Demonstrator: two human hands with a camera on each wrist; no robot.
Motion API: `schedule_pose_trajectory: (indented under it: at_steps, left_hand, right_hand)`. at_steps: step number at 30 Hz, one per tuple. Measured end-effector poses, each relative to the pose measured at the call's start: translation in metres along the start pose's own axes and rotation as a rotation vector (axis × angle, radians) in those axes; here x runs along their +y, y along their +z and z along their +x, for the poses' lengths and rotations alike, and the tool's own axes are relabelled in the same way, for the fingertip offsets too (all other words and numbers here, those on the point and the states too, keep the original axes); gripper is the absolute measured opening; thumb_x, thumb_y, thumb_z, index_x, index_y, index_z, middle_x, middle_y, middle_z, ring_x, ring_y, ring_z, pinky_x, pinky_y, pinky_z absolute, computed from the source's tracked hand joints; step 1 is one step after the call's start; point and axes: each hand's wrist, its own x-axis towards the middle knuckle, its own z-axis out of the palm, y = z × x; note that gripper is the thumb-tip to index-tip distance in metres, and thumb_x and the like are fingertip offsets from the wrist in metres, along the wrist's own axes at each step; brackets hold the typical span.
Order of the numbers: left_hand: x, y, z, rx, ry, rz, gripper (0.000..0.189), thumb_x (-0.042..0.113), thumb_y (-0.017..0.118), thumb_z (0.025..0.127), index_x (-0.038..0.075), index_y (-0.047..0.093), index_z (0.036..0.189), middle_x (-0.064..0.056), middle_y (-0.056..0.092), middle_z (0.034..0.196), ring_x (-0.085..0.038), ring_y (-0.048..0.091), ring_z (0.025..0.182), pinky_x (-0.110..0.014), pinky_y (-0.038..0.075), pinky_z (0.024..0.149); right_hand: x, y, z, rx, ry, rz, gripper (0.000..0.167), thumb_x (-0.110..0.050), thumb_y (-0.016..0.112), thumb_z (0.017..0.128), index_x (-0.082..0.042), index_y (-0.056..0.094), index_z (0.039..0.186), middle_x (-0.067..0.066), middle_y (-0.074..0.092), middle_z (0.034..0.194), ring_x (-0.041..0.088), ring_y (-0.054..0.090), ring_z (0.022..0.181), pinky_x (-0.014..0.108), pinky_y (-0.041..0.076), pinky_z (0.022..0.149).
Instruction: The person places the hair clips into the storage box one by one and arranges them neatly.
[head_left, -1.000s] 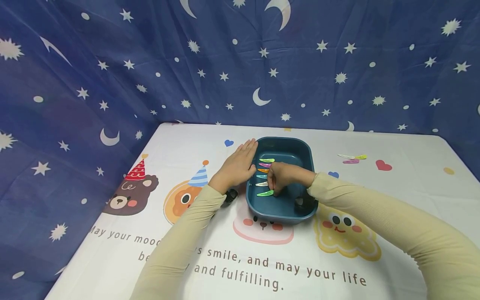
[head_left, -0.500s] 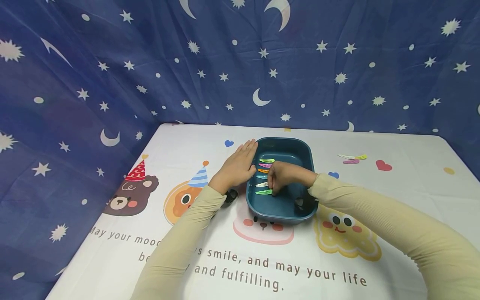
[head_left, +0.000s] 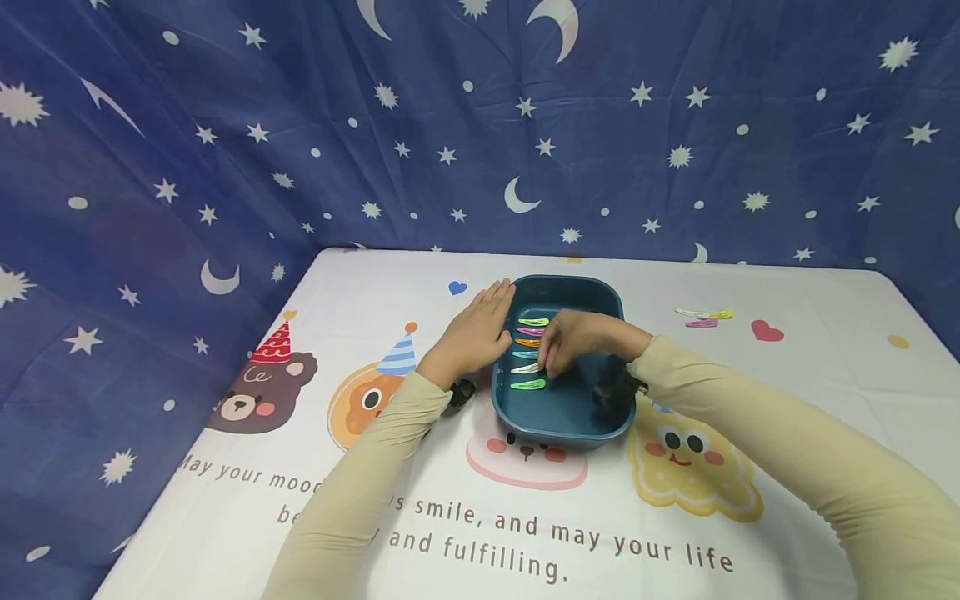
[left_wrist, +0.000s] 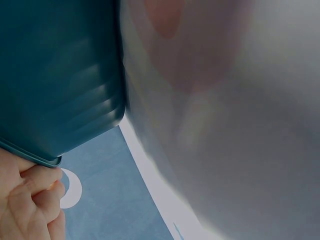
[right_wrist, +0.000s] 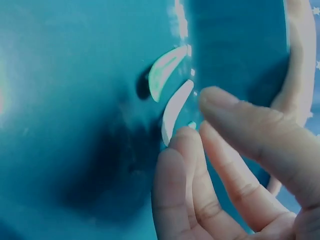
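Six snap hair clips [head_left: 528, 342] rowed up in a glossy teal tub [head_left: 562, 417]
Left hand [head_left: 468, 337] lies straight-fingered along the tub's side; right hand [head_left: 573, 340] is loosely curved, thumb apart, pinching nothing, right by the white clip [right_wrist: 175, 112]. I'd nudge lightly, tbh: thin, curved teardrops probably skid on smooth plastic-looking stuff.

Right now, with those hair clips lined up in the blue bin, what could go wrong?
The right grip sits low beside the white clip, so a small brush might skew the row. The left grip rests against the rim of the bin; an uneven push could shift it and jostle the clips. Outside, the pink clip lies close against two others, so picking one up might drag its neighbours.
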Motion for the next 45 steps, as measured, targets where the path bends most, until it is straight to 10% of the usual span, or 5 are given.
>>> schedule_pose_trajectory:
  at_steps: [20, 30, 45]
  left_hand:
    - [0.000, 0.002, -0.002, 0.005, -0.006, -0.010, 0.068, 0.021, 0.041, 0.092, 0.000, 0.013, 0.150, -0.012, 0.013, 0.158, -0.023, 0.009, 0.148, -0.034, 0.008, 0.121]
    - [0.000, 0.003, -0.003, 0.004, -0.008, -0.013, 0.068, 0.022, 0.040, 0.092, 0.000, 0.013, 0.150, -0.012, 0.013, 0.158, -0.022, 0.008, 0.148, -0.034, 0.008, 0.121]
    - [0.001, 0.000, -0.002, 0.005, -0.013, -0.015, 0.068, 0.022, 0.041, 0.092, 0.000, 0.013, 0.150, -0.012, 0.014, 0.158, -0.022, 0.009, 0.148, -0.034, 0.009, 0.121]
  right_hand:
    - [0.010, -0.037, -0.026, -0.025, -0.091, 0.165, 0.041, -0.002, 0.069, 0.081, 0.013, 0.056, 0.116, 0.007, 0.071, 0.093, 0.010, 0.067, 0.083, 0.043, 0.053, 0.091]
    - [0.025, -0.058, -0.044, 0.008, -0.156, 0.203, 0.039, -0.006, 0.069, 0.082, 0.008, 0.057, 0.116, 0.000, 0.070, 0.096, 0.010, 0.066, 0.090, 0.031, 0.054, 0.088]
    - [0.059, -0.076, -0.073, 0.289, -0.311, 0.208, 0.048, -0.008, 0.072, 0.080, 0.011, 0.054, 0.121, 0.004, 0.071, 0.105, 0.016, 0.068, 0.097, 0.022, 0.055, 0.082]
